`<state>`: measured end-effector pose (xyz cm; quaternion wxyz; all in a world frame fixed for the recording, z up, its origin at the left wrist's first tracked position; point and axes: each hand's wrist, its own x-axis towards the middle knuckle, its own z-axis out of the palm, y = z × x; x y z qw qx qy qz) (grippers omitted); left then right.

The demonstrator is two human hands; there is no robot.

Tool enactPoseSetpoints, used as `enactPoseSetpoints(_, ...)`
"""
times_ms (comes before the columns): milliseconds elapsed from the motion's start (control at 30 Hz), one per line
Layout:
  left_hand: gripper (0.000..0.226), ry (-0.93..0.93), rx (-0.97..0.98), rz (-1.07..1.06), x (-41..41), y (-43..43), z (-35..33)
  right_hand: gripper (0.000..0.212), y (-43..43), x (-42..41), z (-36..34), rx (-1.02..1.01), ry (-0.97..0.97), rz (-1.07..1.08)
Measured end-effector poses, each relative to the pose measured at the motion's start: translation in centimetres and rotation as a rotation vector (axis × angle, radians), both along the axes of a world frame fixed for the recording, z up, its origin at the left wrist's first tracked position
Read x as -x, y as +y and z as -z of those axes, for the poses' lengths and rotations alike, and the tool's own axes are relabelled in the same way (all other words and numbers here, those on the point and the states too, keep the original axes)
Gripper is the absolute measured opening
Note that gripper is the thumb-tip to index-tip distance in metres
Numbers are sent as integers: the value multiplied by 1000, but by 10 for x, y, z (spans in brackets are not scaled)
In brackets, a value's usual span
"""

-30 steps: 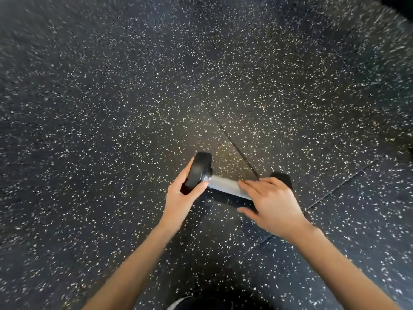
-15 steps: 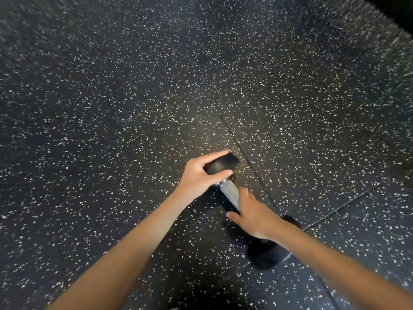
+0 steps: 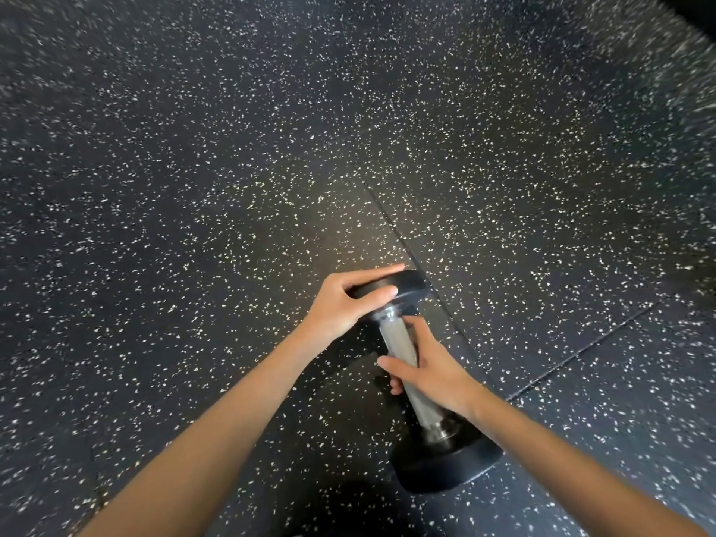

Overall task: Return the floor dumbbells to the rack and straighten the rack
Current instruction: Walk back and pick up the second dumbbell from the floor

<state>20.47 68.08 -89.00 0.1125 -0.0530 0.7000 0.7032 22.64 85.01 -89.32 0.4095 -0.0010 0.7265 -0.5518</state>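
A dumbbell (image 3: 445, 459) with black round heads and a silver knurled handle is held over the speckled floor, its axis running from upper left to lower right. My left hand (image 3: 345, 304) grips the far head, with the thumb on its near side and the fingers over the top. Around the handle's middle curl the fingers of my right hand (image 3: 430, 370). The near head hangs low and closest to me, below my right wrist. No rack is in view.
Black rubber gym flooring (image 3: 232, 149) with white flecks fills the whole view. Tile seams (image 3: 391, 222) run diagonally past the dumbbell and off to the right. A dark shape sits in the top right corner.
The dumbbell has swung from lying crosswise to pointing away from me, and its near head has come closer. My right hand has closed more fully round the handle.
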Motion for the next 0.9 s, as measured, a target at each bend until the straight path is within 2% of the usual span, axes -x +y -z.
enactPoseSetpoints(167,28,-10,-2,-50,-4,1,1,48,2,3,8,35,-49,-59)
enactPoseSetpoints(233,19,-19,37,-65,-6,1,1,42,2,2,9,58,-46,-38)
enactPoseSetpoints(300,20,-9,102,-62,-12,-6,2,38,2,1,9,44,-30,-22)
enactPoseSetpoints(433,35,-49,292,-28,-49,-40,-16,37,4,-2,3,-28,-22,-1)
enactPoseSetpoints(533,51,-100,667,225,-76,-68,-48,41,10,-7,-22,-88,-44,5)
enactPoseSetpoints(600,66,-73,957,395,-90,-77,-75,42,15,-12,-52,-93,-70,4)
enactPoseSetpoints(667,69,5,1121,463,-103,-77,-107,42,21,-16,-96,-95,-92,7)
enactPoseSetpoints(900,62,142,1281,498,-118,-42,-289,40,38,-29,-310,-157,-107,66)
